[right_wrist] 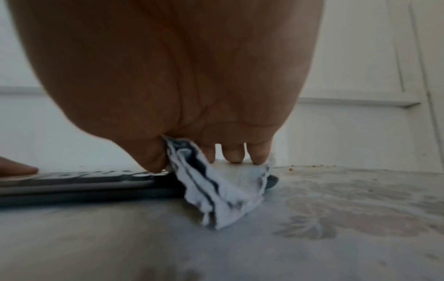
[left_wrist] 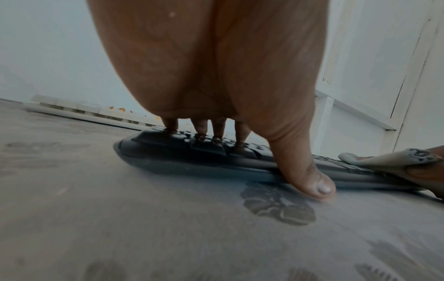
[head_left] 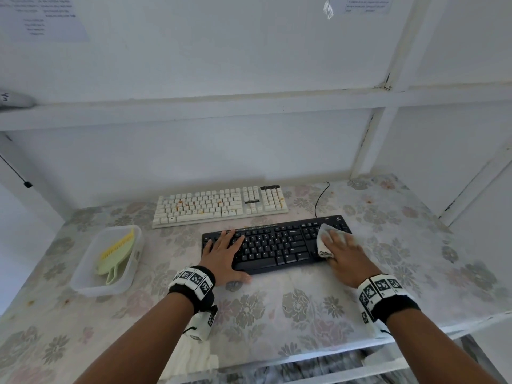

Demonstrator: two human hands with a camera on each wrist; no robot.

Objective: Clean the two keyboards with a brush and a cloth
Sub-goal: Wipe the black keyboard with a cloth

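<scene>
Two keyboards are lying on the tabletop (head_left: 277, 306), the white keyboard (head_left: 220, 205) towards the back edge, the black keyboard (head_left: 277, 245) just in front. The left hand (head_left: 221, 254) is lying flat and open on the black one's left end, steadying it. The right hand (head_left: 345, 254) is pressing a cloth (head_left: 325, 239) onto its right end, thumb seemingly pinching a fold. I'd say firm, short strokes while bracing would serve best. The brush (head_left: 116, 254) is resting in a clear tray (head_left: 83, 284) near the left edge. Orange specks are dotting the white keys. Floral covering is lining the surface, with white walls around.
</scene>
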